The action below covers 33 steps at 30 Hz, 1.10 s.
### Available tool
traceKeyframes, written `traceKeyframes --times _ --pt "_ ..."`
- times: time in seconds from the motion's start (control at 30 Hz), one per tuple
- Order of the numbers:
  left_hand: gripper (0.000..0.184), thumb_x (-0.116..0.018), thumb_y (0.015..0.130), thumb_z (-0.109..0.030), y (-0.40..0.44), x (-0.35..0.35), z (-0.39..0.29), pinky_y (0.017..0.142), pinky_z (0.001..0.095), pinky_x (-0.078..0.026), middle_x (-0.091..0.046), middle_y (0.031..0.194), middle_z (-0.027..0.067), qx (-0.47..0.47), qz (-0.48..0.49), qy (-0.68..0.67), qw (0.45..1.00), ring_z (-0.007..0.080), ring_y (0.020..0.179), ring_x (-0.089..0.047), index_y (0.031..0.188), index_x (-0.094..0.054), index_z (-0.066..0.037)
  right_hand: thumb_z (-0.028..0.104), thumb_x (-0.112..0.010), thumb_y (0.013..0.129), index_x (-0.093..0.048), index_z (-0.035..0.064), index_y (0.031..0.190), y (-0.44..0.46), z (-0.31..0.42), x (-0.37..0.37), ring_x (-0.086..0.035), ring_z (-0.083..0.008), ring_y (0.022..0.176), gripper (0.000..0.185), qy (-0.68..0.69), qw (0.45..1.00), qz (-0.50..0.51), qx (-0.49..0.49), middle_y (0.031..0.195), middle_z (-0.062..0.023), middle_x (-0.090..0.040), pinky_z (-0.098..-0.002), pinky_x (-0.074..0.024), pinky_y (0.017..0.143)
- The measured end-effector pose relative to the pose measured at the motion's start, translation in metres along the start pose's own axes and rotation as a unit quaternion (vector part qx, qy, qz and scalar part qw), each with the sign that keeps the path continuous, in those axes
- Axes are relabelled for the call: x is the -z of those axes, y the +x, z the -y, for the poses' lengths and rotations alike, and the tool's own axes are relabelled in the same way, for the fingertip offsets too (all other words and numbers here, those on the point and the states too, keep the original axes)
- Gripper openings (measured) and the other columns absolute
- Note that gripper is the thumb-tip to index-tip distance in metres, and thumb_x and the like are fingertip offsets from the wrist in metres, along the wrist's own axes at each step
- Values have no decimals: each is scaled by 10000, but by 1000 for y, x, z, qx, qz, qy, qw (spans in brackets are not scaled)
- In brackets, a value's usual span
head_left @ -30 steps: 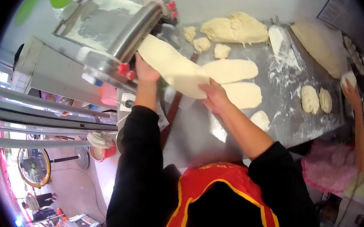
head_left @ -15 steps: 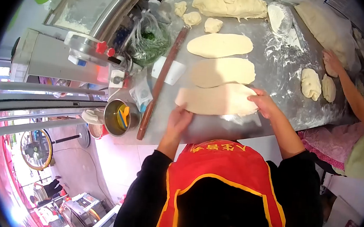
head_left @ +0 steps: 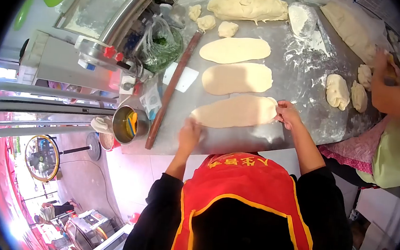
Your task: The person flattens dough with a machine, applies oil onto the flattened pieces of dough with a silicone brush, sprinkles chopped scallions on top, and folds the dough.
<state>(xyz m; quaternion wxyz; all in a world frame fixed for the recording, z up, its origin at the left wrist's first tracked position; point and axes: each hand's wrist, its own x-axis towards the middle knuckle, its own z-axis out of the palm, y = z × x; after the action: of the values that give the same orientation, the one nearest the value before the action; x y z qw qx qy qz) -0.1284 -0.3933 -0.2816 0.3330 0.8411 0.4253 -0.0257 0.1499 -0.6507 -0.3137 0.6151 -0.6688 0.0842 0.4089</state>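
Closest to me on the metal table lies a long, flat dough sheet (head_left: 234, 111). At its right end my right hand (head_left: 288, 114) has fingers and thumb closed on the edge. By the lower left corner is my left hand (head_left: 189, 134), smeared by motion; whether its fingers still grip the sheet is unclear. Beyond this sheet lie a middle dough sheet (head_left: 237, 79) and a far dough sheet (head_left: 235, 50), one behind the other. To the left, a long wooden rolling pin (head_left: 172, 94) rests at a slant.
A large dough mass (head_left: 248, 5), small dough lumps (head_left: 228, 30) and a flour scoop (head_left: 302, 20) are at the back. A metal pot (head_left: 131, 124) and a bag of greens (head_left: 161, 45) stand left. On the right, a co-worker's arm (head_left: 389, 91) reaches near more dough (head_left: 338, 92).
The near sheet now lies flatter, its left end lower on the table. My left hand has shifted slightly down and left. The co-worker's arm has drawn back and bent.
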Motion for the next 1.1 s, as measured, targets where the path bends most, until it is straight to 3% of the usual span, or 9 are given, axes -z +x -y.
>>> traceKeyframes --times 0.1,0.17,0.4,0.57,0.7,0.77,0.8,0.9,1.1 --pt "311 -569 841 -187 14 -42 -21 835 397 -456 -601 1044 176 -328 -7 -16 944 341 959 -565 1115 -526 -45 46 -658 740 -583 20 901 6 14 2 -540 -124 636 180 -153 986 53 -34 783 -40 -572 -265 -428 458" --pt "392 -583 810 -166 14 -60 -48 947 433 -385 -540 1169 187 -432 22 -5 902 359 1091 -489 1181 -514 -62 55 -664 730 -591 42 833 7 11 0 -497 -102 592 127 -178 982 46 51 712 -14 -549 -261 -373 443" --pt "494 -614 784 -159 -5 -60 -92 1011 447 -337 -450 1288 204 -386 69 46 919 389 1180 -419 1250 -481 -59 55 -652 734 -549 64 805 -28 44 17 -479 -81 585 125 -65 988 -11 143 693 8 -531 -260 -376 472" --pt "453 -584 870 -243 20 -26 -98 944 396 -421 -478 1288 170 -225 258 -169 924 294 1178 -468 1262 -472 -46 49 -651 746 -532 78 796 -38 104 13 -474 -81 580 133 -143 947 -73 278 697 7 -528 -251 -380 483" --pt "491 -546 916 -327 50 -2 -122 912 379 -468 -515 1236 160 0 346 -495 797 249 1094 -534 1275 -434 -12 39 -659 750 -526 68 779 -37 145 -57 -472 -76 591 139 -79 945 -27 317 695 10 -522 -239 -378 503" --pt "565 -563 896 -398 70 21 -130 961 388 -432 -501 1251 120 100 370 -679 626 270 1132 -518 1287 -409 -21 21 -651 772 -523 23 930 -40 168 -110 -569 -128 726 203 34 958 58 278 835 -53 -583 -269 -472 600" --pt "570 -541 911 -376 80 40 -134 984 390 -421 -502 1245 125 78 383 -761 518 274 1143 -513 1307 -366 -6 15 -645 779 -514 12 980 -46 177 -146 -588 -146 771 240 114 951 95 271 880 -75 -593 -281 -494 632" --pt "492 -495 942 -309 96 130 -154 965 397 -436 -490 1268 129 -123 287 -819 482 279 1152 -508 1308 -367 -5 6 -614 814 -421 -33 1210 -35 203 -228 -619 -199 871 443 231 917 213 247 991 -133 -605 -317 -531 745" --pt "415 -461 947 -126 174 337 -141 1030 411 -406 -436 1325 182 -227 91 -765 596 285 1208 -465 1307 -347 47 108 -579 884 -207 1 1366 -74 269 -353 -540 -271 1074 618 232 878 322 269 1278 -185 -424 -396 -457 929"
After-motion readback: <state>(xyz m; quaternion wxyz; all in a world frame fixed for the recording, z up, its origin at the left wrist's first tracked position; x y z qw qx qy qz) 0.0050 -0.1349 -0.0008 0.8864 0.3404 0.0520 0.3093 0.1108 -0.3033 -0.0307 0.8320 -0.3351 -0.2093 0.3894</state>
